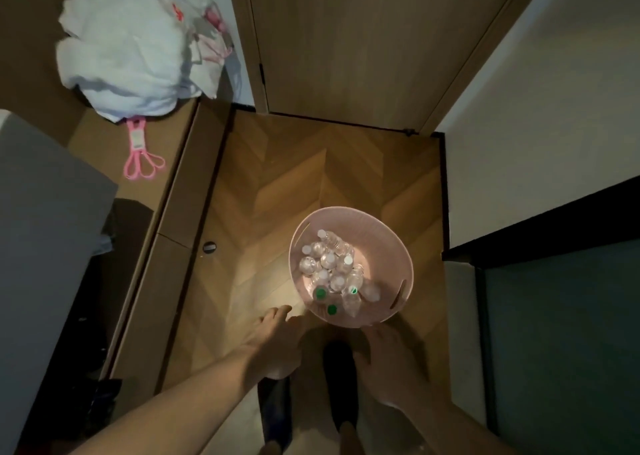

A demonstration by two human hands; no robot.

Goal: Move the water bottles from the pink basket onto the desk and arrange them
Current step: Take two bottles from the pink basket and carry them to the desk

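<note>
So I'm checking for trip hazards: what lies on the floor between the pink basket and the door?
In the head view, only bare wooden floor lies between the pink basket and the door.

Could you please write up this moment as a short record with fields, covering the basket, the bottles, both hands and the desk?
basket: pink basket on the wood floor, by a door
bottles: water bottles all in the basket, white and green caps
left hand: left hand open, reaching to the basket's near rim, holds nothing
right hand: right hand open, near the rim, holds nothing
desk: desk at left, bearing white bags and pink scissors
</note>
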